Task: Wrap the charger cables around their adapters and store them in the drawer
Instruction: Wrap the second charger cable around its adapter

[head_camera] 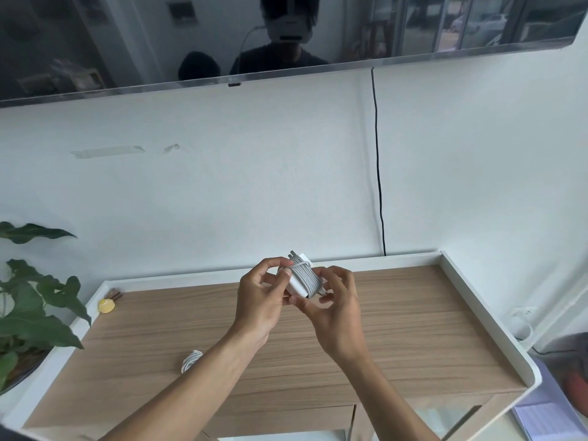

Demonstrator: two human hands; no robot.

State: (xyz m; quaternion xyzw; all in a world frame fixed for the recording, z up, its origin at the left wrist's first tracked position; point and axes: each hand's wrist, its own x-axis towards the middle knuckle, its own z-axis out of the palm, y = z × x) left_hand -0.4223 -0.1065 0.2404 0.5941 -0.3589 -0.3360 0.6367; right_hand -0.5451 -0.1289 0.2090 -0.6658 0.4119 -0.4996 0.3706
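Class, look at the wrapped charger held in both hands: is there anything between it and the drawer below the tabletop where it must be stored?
Yes. The wooden tabletop lies under the wrapped charger, which the left hand and right hand hold. The drawer front looks shut, so it must be opened first.

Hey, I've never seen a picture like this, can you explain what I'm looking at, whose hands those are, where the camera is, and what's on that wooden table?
There is no machine here: a person wears a wide-angle camera on the head, looking forward and down, so the two arms reaching in from the bottom are their own. The left hand and the right hand together hold a white charger adapter up above the table, with its grey cable wound around it in many turns. The right hand's fingers are at the cable's loose end. Below is a wooden table with a raised white rim. On it lie a second coiled white cable, partly hidden behind the left forearm, and a small yellow object at the far left corner. Plant leaves show at the left, and a dark screen hangs on the wall above.
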